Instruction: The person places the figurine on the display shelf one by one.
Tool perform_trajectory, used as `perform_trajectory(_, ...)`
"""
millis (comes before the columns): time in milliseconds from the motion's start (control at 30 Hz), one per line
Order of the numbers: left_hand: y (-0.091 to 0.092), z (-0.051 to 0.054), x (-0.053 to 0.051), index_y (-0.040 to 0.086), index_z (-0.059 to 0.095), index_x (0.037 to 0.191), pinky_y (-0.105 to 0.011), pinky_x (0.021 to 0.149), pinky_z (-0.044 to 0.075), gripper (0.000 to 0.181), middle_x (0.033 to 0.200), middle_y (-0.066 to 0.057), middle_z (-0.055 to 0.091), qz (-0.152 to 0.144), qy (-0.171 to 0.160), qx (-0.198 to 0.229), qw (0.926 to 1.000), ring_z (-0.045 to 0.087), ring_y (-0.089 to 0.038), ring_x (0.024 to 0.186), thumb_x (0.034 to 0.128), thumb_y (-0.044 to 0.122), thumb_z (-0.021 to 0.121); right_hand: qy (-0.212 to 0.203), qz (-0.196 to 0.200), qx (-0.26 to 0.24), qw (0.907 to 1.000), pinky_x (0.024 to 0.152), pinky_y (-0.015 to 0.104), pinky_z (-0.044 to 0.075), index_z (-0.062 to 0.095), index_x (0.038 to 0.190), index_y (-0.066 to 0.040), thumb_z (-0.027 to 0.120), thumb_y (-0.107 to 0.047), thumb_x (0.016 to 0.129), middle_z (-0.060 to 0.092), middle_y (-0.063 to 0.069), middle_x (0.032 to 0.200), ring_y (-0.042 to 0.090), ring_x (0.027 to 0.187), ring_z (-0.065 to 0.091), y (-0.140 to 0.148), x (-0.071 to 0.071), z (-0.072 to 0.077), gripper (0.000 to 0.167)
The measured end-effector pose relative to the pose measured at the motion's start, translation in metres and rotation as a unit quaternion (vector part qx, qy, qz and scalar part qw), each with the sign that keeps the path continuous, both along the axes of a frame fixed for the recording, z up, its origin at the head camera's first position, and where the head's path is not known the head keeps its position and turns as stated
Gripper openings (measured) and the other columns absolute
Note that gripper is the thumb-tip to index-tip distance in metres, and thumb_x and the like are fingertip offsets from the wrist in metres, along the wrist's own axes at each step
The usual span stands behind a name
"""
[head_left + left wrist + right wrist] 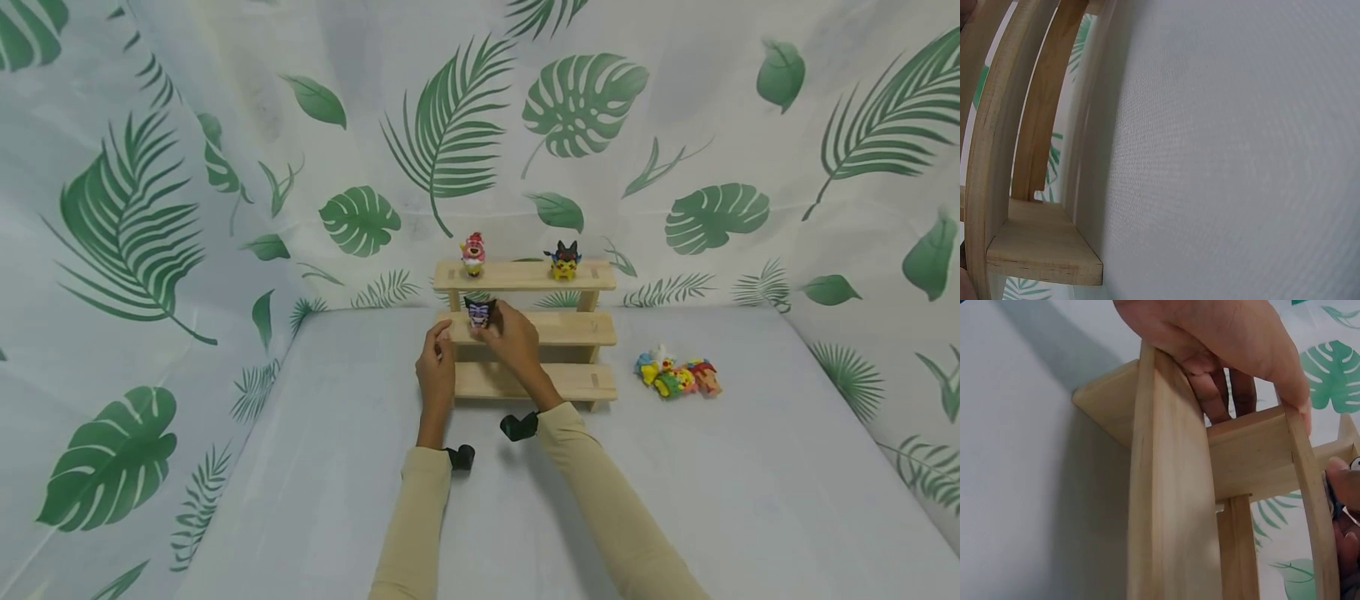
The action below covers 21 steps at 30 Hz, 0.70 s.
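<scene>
My right hand (517,340) pinches a small black-and-purple figurine (478,313) at the middle tier of a three-tier wooden display stand (547,382). Its fingers show at the right edge of the right wrist view, beside the middle board. At the stand's left end, my left hand (437,367) holds the frame, fingers curled about the side piece (1250,450) between the lower and middle boards. In the left wrist view the stand (1041,237) appears sideways, with only slivers of skin at the left edge. Whether the figurine's base touches the board cannot be told.
On the top tier stand a pink-and-red figurine (473,255) at left and a yellow figurine with a dark hood (566,261) at right. Several colourful figurines (675,373) lie heaped right of the stand on the white tabletop (750,483). Leaf-printed cloth (465,108) encloses the back and sides.
</scene>
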<state>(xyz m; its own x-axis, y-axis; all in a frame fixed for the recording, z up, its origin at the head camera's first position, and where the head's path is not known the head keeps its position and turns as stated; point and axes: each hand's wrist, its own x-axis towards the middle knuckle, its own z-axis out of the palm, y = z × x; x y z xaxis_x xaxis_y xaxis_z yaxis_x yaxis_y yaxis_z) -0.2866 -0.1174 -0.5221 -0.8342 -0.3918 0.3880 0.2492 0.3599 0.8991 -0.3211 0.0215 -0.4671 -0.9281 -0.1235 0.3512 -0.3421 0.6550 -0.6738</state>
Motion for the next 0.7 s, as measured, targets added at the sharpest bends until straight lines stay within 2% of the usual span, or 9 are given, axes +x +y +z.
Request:
perform_trajectory(133,0.0002,0.0004,0.0002,0.018,0.062,0.126,-0.045,0.081,0.054,0.030,0.094,-0.015,0.070,0.000,-0.001,-0.003,1.0000,0.062,-0.021,0.078,0.1057,0.029,0.044,-0.021,0.001,0.001,0.9998,0.066,0.036,0.035,0.062,0.098,-0.010,0.080,-0.032,0.082,0.070,0.009,0.092,0.022,0.072,0.050,0.0002,-0.0008,0.0020,0.033)
perform_trajectory(367,-0.0004,0.0006,0.0010,0.018,0.062,0.127,-0.046,0.085,0.054,0.031,0.097,-0.013,0.070,-0.008,-0.004,0.008,0.9999,0.062,-0.021,0.084,0.1054,0.032,0.044,-0.032,-0.002,0.006,0.9995,0.072,0.043,0.044,0.063,0.099,-0.011,0.080,-0.034,0.081,0.072,0.007,0.098,0.026,0.083,0.062,-0.0015,-0.0011,0.0027,0.034)
perform_trajectory(567,-0.0007,0.0014,0.0016,0.020,0.062,0.127,-0.045,0.087,0.053,0.032,0.099,-0.011,0.070,-0.015,-0.019,0.015,0.9996,0.062,-0.019,0.086,0.1053,0.034,0.043,-0.019,-0.007,0.016,0.9997,0.064,0.037,0.040,0.062,0.097,-0.013,0.081,-0.036,0.080,0.071,0.006,0.094,0.023,0.076,0.059,-0.0033,-0.0022,0.0010,0.034)
perform_trajectory(700,-0.0004,0.0019,0.0020,0.019,0.061,0.128,-0.045,0.086,0.054,0.032,0.098,-0.010,0.070,-0.016,-0.014,0.014,0.9997,0.062,-0.019,0.085,0.1055,0.033,0.043,-0.018,-0.008,0.015,0.9997,0.065,0.038,0.040,0.063,0.099,-0.012,0.080,-0.035,0.080,0.072,0.007,0.095,0.024,0.077,0.059,-0.0040,-0.0020,0.0010,0.035)
